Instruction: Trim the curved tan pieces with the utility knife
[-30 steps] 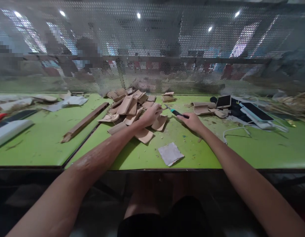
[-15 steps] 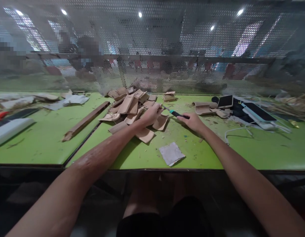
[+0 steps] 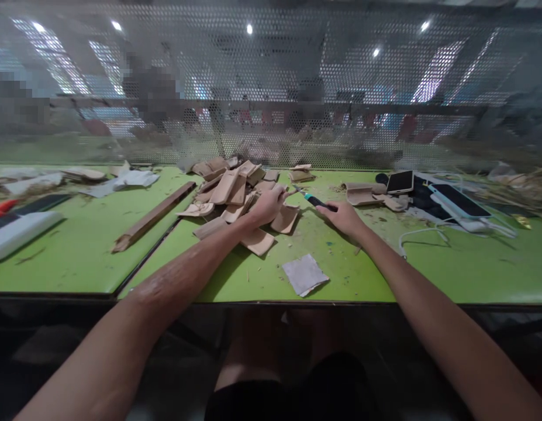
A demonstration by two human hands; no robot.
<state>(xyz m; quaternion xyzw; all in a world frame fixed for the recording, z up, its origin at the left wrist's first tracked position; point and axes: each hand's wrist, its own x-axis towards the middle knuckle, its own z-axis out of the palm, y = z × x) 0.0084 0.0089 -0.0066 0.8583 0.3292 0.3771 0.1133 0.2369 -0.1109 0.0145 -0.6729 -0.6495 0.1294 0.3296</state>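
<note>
- Head view: the pile of curved, tan slats lies on the green counter, in front of the mesh.
- The left hand is over the right edge of the pile. Its grip is narrow, fingertips together, and it seems to pinch a small pale piece; the fingers hide most of this.
- The right hand is to the right of the pile. Its grip is wrapped round the dark handle of a tool with a teal collar.
- The tool slants toward the pile, its thin tip just beside the left fingertips. Whether the tip touches the piece is too small to tell.
- What has changed: against half a second ago, the tool sits slightly farther from the left hand, much as it did a second ago. The left hand has held its place by the pile.
- My reading: a short in-and-out stroke on the piece, with the left hand as the steady side. The work seems to be mid-way, as both hands stay engaged.
- Around the pile nothing else has moved: the paper lies on its near right side, the stick to its left, the phone far to its right.
</note>
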